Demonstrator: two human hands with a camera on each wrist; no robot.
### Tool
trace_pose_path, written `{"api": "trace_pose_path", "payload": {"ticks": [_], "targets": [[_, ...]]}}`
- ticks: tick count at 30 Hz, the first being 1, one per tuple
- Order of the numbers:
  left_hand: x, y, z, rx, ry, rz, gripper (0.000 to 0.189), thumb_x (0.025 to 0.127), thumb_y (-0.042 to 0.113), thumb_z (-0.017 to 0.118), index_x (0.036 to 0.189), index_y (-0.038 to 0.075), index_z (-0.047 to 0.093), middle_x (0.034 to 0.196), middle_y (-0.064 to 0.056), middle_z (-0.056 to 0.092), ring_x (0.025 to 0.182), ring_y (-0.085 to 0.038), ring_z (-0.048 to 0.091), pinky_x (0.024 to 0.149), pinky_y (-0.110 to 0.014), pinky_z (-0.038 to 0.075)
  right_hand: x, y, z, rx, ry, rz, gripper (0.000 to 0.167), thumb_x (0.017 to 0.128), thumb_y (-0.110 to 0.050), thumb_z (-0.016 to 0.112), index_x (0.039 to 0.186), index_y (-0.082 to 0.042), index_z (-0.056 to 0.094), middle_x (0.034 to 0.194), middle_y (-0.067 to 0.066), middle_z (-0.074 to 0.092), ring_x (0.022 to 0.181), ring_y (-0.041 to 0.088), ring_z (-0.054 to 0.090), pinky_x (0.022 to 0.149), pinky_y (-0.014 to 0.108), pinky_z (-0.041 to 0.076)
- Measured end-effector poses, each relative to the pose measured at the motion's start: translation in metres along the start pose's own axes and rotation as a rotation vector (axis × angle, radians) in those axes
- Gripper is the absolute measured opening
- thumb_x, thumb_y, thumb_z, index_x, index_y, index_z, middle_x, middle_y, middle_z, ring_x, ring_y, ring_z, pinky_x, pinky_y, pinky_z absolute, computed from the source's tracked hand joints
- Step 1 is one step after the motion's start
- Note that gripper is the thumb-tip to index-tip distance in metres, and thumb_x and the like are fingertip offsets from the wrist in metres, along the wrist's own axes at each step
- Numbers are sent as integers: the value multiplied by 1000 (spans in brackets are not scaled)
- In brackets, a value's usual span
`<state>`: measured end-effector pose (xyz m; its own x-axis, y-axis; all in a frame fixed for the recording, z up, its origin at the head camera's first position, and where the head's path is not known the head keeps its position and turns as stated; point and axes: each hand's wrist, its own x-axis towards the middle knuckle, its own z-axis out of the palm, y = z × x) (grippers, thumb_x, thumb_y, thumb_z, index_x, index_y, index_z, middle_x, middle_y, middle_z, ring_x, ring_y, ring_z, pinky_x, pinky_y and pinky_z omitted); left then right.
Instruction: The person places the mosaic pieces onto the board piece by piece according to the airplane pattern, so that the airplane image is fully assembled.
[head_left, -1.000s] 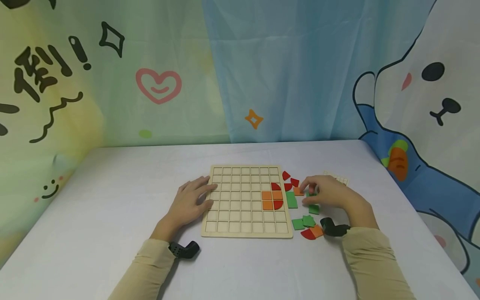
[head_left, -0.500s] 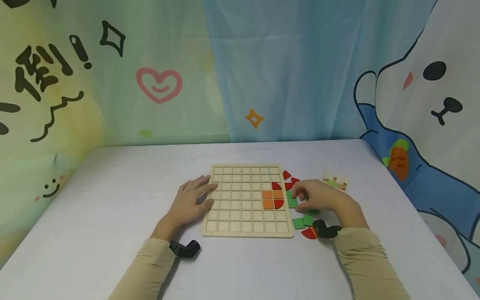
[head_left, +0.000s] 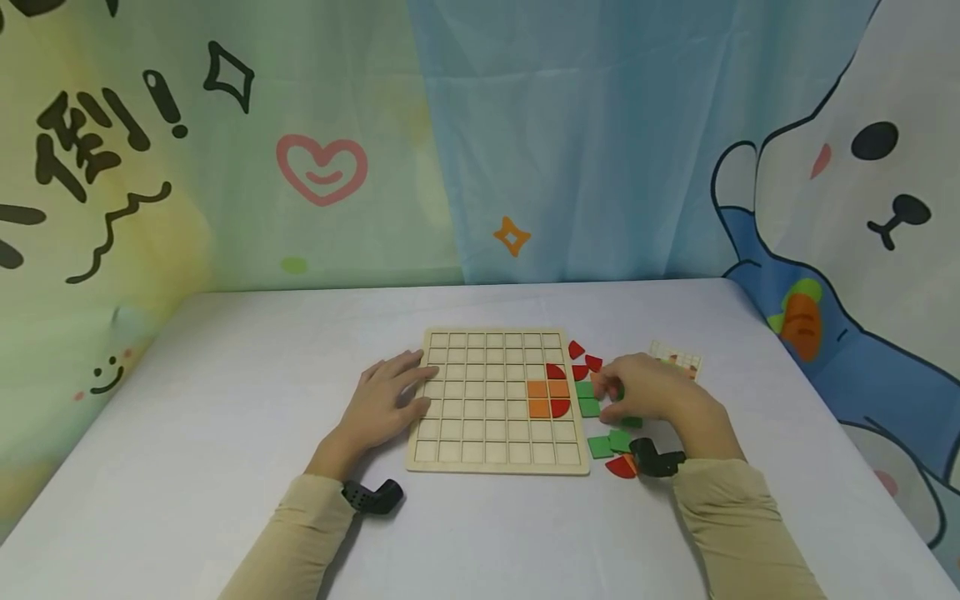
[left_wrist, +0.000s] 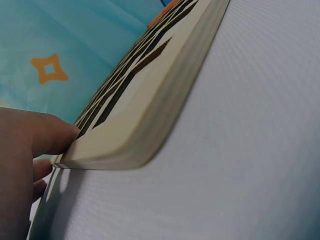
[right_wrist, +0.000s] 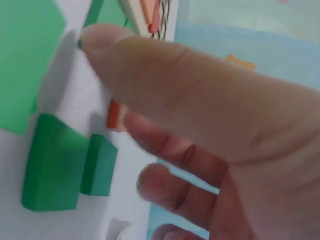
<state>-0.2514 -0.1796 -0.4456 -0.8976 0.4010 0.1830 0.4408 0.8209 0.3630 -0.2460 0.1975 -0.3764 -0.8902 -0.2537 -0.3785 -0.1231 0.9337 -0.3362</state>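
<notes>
My left hand rests along the left edge of a pale wooden grid board; in the left wrist view a fingertip lies on its border. Orange squares and red quarter-round tiles fill a few cells on the board's right side. My right hand hovers low over loose tiles beside the board, fingers loosely curled. Its thumb comes right up to a green tile, with no tile seen between thumb and fingers. Two green squares lie side by side between this hand and the board.
Red tiles lie by the board's upper right corner. Nearer me are green squares and a red piece, partly under the black wrist camera. A small pattern card sits behind the right hand. A printed curtain hangs beyond the table.
My right hand moved left toward the board's edge, then drew back slightly right, showing more of the two green squares. The left hand stayed on the board.
</notes>
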Motion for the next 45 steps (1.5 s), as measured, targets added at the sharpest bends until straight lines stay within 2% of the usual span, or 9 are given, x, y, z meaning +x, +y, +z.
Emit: {"api": "trace_pose_path", "payload": {"ticks": [6, 13, 23, 33, 35, 40, 45], "targets": [[-1, -2, 2, -4, -6, -6, 49, 89, 42, 53, 135, 24, 53, 151, -4, 40, 142, -25, 31, 116, -52, 19, -3, -6, 0, -27, -3, 14, 28, 75, -29, 80, 99, -21, 69, 82, -1, 57, 78, 16, 51, 64, 29, 41], [0, -1, 2, 10, -11, -13, 50, 90, 43, 52, 136, 24, 53, 151, -4, 39, 142, -25, 30, 116, -52, 18, -1, -5, 3, -13, 11, 7, 22, 75, -27, 80, 92, -20, 67, 80, 0, 56, 75, 17, 51, 61, 29, 40], [0, 0, 0, 17, 2, 6, 50, 90, 45, 52, 135, 24, 53, 150, -5, 40, 142, -26, 32, 115, -54, 20, 5, 3, 4, 3, 12, -10, 20, 77, -28, 78, 92, -20, 67, 81, -1, 56, 76, 16, 51, 62, 28, 40], [1, 0, -2, 11, 0, 6, 50, 90, 45, 52, 135, 23, 53, 150, -5, 40, 141, -27, 32, 116, -53, 19, -2, 7, -4, 60, -2, -35, 21, 76, -26, 76, 92, -15, 67, 74, -1, 54, 70, 14, 49, 58, 27, 36], [1, 1, -3, 6, -5, 2, 50, 90, 44, 52, 135, 23, 53, 150, -5, 40, 142, -26, 32, 116, -53, 19, -2, 6, -6, 62, 12, -36, 22, 76, -26, 76, 92, -14, 67, 75, -1, 54, 71, 15, 49, 58, 27, 37], [0, 0, -3, 5, -5, 6, 49, 90, 43, 52, 135, 23, 54, 150, -5, 40, 141, -26, 32, 116, -53, 20, -3, -2, -8, 67, 90, -99, 23, 77, -26, 76, 94, -13, 68, 77, -1, 57, 74, 15, 50, 59, 26, 42], [0, 1, -2, 7, 5, 17, 50, 89, 42, 53, 135, 22, 54, 150, -5, 41, 141, -27, 33, 115, -54, 20, -3, -13, -6, 72, 160, -169, 23, 78, -27, 76, 93, -12, 67, 71, -1, 52, 71, 14, 49, 59, 26, 40]]}}
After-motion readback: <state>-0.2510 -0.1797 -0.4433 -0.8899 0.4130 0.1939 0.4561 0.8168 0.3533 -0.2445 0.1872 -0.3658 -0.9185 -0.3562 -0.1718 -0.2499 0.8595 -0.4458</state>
